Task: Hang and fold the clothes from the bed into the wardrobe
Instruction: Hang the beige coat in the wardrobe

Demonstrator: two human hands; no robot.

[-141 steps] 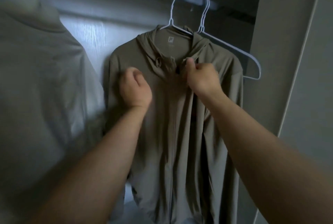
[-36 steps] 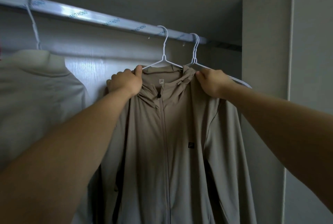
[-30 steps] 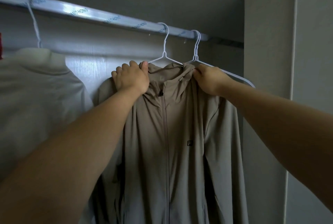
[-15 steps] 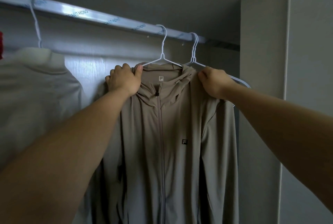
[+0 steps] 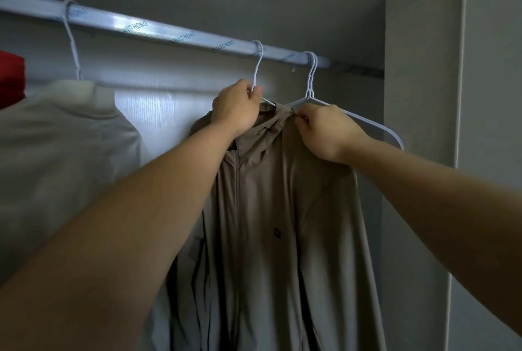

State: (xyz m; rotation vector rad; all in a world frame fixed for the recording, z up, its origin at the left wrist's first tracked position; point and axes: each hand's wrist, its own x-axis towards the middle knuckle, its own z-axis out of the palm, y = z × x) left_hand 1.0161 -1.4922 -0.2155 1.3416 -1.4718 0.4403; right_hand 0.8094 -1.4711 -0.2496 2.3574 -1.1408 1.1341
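Observation:
A taupe zip-up hooded jacket [image 5: 282, 209] hangs on a white wire hanger [image 5: 257, 68] hooked over the wardrobe rail [image 5: 169, 34]. My left hand [image 5: 237, 108] grips that hanger at its neck, just under the hook. My right hand [image 5: 324, 130] pinches the jacket's hood fabric at the collar, a little right of the hanger's neck. The zip is closed down the front and a small dark logo sits on the chest.
Empty white hangers [image 5: 312, 79] hang on the rail just right of the jacket, their arm reaching to the wardrobe's side panel [image 5: 418, 96]. A pale cream garment [image 5: 62, 147] hangs at the left, a red item [image 5: 11, 79] beyond it.
My left hand has moved from the jacket's left shoulder up to the hanger's neck. My right hand shifted inward along the collar. The view tilted slightly.

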